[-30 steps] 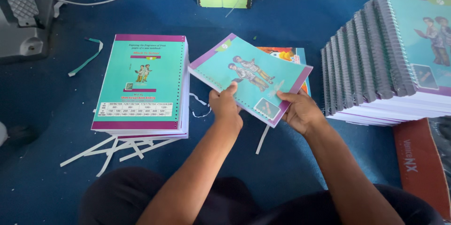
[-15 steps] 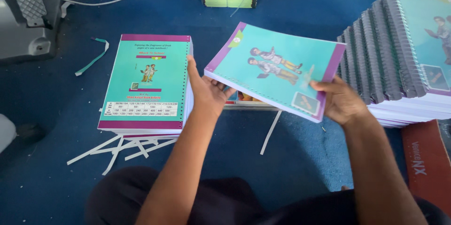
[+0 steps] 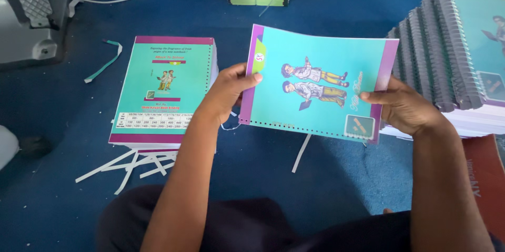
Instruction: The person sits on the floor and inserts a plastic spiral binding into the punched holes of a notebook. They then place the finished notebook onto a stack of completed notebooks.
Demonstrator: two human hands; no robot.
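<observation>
Raised and levelled since the earlier frame, the punched cover sheet [image 3: 315,86] now hangs above the blue floor [image 3: 336,178]. Left hand [image 3: 229,91] pinches its purple left edge; right hand [image 3: 405,107] grips its right edge. Left lies a stack of unbound notebooks [image 3: 163,91]; right, spiral-bound notebooks [image 3: 452,47]; near, white paper strips [image 3: 131,165].

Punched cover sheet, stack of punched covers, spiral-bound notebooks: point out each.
punched cover sheet [image 3: 315,86], head view, its turquoise middle.
stack of punched covers [image 3: 163,89], head view, top sheet's face.
spiral-bound notebooks [image 3: 447,57], head view, wire spines.
</observation>
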